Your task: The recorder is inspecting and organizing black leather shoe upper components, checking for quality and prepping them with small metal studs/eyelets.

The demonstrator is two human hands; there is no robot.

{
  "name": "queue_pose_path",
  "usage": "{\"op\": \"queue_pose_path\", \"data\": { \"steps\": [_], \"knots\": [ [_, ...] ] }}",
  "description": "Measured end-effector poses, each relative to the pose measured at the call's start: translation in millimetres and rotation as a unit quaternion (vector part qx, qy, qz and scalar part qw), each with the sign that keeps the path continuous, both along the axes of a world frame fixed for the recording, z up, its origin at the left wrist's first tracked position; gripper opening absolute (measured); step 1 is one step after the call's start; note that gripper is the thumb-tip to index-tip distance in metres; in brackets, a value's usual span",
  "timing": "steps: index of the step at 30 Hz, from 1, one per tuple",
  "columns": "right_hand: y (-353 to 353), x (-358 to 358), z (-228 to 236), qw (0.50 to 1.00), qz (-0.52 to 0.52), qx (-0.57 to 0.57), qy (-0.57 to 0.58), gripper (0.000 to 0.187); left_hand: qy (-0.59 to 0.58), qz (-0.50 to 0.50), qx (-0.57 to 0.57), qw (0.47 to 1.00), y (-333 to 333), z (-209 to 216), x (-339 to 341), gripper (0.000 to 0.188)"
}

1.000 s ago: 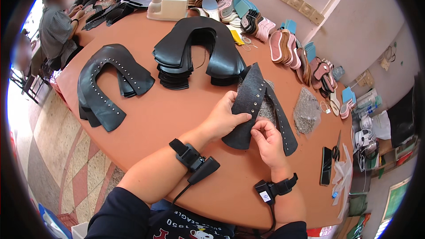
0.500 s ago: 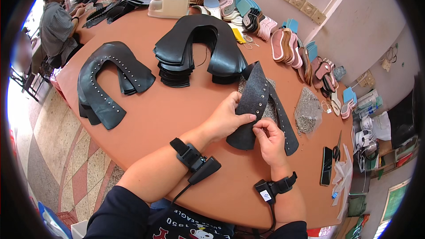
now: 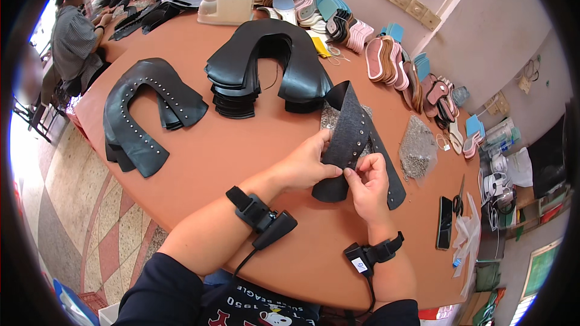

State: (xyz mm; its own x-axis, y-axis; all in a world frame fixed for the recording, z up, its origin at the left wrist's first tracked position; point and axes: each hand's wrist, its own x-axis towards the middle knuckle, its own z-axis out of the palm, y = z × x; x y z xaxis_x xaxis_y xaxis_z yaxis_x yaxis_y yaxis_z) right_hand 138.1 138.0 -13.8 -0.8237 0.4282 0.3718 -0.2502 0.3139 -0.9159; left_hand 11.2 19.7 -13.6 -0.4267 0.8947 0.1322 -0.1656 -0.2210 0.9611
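Observation:
My left hand (image 3: 309, 162) grips a curved black leather piece (image 3: 342, 139), its thumb on the face and its other fingers behind. A row of small metal studs runs along the piece's inner edge. My right hand (image 3: 370, 186) is closed in a pinch at that edge, thumb tip beside the left thumb; whatever its fingertips hold is hidden. Behind the leather, partly covered, lies a heap of small metal studs (image 3: 329, 118). Farther off stands a stack of plain black U-shaped leather pieces (image 3: 302, 78). Studded leather pieces (image 3: 134, 130) lie to the left.
A clear bag of studs (image 3: 417, 151) lies right of my hands. Near the right edge are a phone (image 3: 444, 223), scissors (image 3: 458, 205) and crumpled plastic (image 3: 468, 232). Insoles (image 3: 383, 63) line the wall; a cream tool stand (image 3: 232, 7) is at the back. Another person (image 3: 75, 36) sits far left.
My right thumb and fingers have moved slightly up and closer to my left thumb along the leather's edge. The leather piece has turned a little. My view has shifted slightly.

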Motion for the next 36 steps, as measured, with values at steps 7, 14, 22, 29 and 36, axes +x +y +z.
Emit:
{"op": "queue_pose_path", "data": {
  "steps": [7,14,22,29,36],
  "knots": [
    [12,-2,5,0.994,-0.047,-0.082,-0.061,0.01,0.003,0.053,0.008,0.999,-7,9,-4,0.051],
    [20,3,2,0.945,-0.08,0.238,-0.209,0.009,-0.031,0.077,-0.029,0.996,-8,6,-11,0.036],
    [23,7,-6,0.934,-0.073,0.309,-0.165,0.008,-0.051,0.08,-0.012,0.995,-3,-1,-10,0.037],
    [4,3,-3,0.997,0.029,0.009,-0.064,0.006,-0.044,0.072,-0.022,0.996,-1,-3,-7,0.038],
    [6,3,-3,0.99,0.006,0.104,-0.096,0.002,-0.032,0.068,-0.016,0.997,-4,0,-4,0.043]
  ]
}}
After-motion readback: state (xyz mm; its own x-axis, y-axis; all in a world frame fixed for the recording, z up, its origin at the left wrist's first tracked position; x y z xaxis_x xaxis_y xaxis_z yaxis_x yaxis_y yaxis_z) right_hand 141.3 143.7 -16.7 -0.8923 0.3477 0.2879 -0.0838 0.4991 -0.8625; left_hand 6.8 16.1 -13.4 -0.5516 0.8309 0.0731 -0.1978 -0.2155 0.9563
